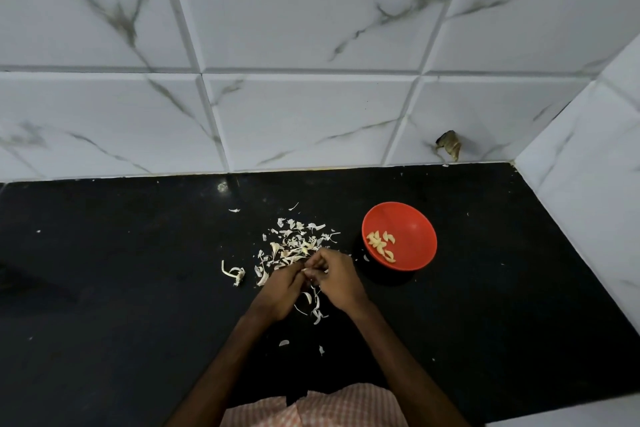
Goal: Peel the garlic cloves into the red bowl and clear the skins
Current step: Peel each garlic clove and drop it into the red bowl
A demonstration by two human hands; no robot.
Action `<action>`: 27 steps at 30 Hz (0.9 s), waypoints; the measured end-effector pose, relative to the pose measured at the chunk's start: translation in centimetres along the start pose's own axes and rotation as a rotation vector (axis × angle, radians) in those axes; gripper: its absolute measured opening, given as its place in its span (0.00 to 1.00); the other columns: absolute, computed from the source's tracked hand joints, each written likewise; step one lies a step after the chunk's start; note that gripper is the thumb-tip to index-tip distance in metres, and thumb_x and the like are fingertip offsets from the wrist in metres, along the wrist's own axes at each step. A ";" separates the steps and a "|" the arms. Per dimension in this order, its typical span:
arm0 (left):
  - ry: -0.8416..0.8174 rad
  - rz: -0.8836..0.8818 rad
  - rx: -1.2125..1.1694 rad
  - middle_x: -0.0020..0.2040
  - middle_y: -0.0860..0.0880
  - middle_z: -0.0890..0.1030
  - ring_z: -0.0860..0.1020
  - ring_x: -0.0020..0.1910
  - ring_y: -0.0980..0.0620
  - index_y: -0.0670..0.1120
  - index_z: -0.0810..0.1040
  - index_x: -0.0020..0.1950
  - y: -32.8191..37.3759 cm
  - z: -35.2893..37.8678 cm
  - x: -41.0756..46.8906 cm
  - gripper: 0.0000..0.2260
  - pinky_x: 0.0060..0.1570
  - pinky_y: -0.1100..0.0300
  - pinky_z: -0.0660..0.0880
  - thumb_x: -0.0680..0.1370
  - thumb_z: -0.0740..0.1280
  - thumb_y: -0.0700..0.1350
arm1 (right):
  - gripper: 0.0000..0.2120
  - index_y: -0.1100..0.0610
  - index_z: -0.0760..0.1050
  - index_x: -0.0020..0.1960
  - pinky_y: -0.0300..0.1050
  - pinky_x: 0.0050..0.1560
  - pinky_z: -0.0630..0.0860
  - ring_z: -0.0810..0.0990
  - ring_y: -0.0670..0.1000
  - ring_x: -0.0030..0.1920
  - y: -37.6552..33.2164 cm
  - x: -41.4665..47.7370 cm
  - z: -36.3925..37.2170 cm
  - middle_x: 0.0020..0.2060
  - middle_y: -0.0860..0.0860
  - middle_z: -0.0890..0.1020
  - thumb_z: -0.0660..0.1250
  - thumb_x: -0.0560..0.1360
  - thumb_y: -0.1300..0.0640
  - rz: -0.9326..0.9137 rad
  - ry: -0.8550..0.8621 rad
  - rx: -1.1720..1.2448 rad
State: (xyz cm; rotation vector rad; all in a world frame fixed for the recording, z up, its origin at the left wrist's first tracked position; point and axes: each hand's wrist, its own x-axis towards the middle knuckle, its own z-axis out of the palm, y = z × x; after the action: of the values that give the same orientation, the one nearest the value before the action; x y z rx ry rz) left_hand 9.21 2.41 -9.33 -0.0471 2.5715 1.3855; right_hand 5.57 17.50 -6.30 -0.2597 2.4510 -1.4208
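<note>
The person's left hand (pixel 281 289) and right hand (pixel 338 278) are meeting fingertip to fingertip just left of the red bowl (pixel 417 225). The fingers of both are curling inward and the backs are turning up toward the camera. Between them they are pinching a small pale garlic clove (pixel 307 269). Only a sliver of it is showing, so how much skin is clinging to it cannot be told. The two bare forearms are rising from the bottom edge and converging in a narrow V, with the right wrist lying nearer the bowl. Directly under the hands, nearer the person than the bowl, a few curled skins (pixel 316 305) are lying on the black countertop (pixel 138 288). A larger heap of skins (pixel 294 241) is spreading out left of the bowl, just beyond the fingertips. Farther left of the bowl a stringy stem piece (pixel 236 274) is lying apart from the heap. Peeled cloves (pixel 381 244) are resting in the left side of the bowl. Behind the bowl the marbled tile wall (pixel 311 114) is rising, and a brown scrap (pixel 451 146) is sticking to it, slightly right of the bowl. A checked cloth (pixel 329 407) is showing at the bottom edge.
</note>
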 end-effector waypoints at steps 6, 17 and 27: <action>-0.017 0.011 0.036 0.36 0.57 0.79 0.76 0.36 0.66 0.54 0.77 0.48 0.4 0.1 -0.2 0.10 0.36 0.72 0.67 0.82 0.57 0.43 | 0.04 0.62 0.80 0.48 0.36 0.37 0.80 0.81 0.41 0.35 -0.3 0.2 -1.0 0.38 0.51 0.83 0.70 0.76 0.69 -0.026 -0.114 -0.053; 0.033 -0.056 -0.267 0.25 0.57 0.72 0.66 0.26 0.61 0.50 0.72 0.35 1.1 0.1 0.0 0.18 0.30 0.60 0.63 0.81 0.56 0.35 | 0.06 0.63 0.76 0.42 0.40 0.24 0.73 0.75 0.45 0.23 -0.8 0.0 -0.9 0.33 0.53 0.81 0.69 0.78 0.66 0.010 -0.054 0.015; 0.065 0.023 -0.421 0.26 0.55 0.71 0.66 0.26 0.57 0.53 0.76 0.30 2.2 -1.4 0.1 0.14 0.28 0.62 0.62 0.75 0.61 0.50 | 0.03 0.60 0.77 0.48 0.38 0.25 0.71 0.75 0.47 0.27 -1.6 0.2 -1.5 0.32 0.53 0.82 0.70 0.78 0.65 0.058 -0.114 0.359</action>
State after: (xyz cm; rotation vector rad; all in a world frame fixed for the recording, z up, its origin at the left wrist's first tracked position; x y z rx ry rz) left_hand 8.60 2.49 -6.86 -0.1314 2.2871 1.9378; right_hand 4.85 17.83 -4.23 -0.1809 2.0502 -1.7326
